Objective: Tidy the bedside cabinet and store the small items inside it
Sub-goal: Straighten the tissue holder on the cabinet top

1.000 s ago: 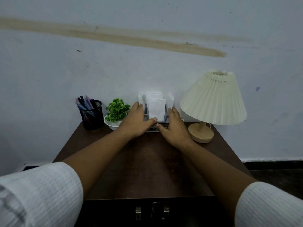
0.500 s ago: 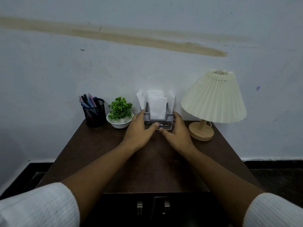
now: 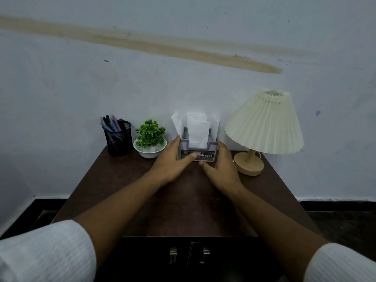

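A grey tissue holder (image 3: 206,149) with white tissues (image 3: 198,129) standing in it sits at the back middle of the dark wooden cabinet top (image 3: 183,202), close to the wall. My left hand (image 3: 171,163) presses against its left side, with the thumb lying across the printed label on the front. Against its right side rests my right hand (image 3: 222,167), whose thumb lies low on the wood just in front of the holder. Together the two hands clasp the holder between them.
A black mesh cup of pens (image 3: 118,139) and a small green plant in a white bowl (image 3: 150,139) stand left of the holder. A pleated cream lamp (image 3: 264,123) stands right of it. Two closed doors with metal handles (image 3: 173,255) face me below.
The holder now sits farther back near the wall, and its front label shows. My hands have slid from covering its front to its sides, and my view has pulled back.
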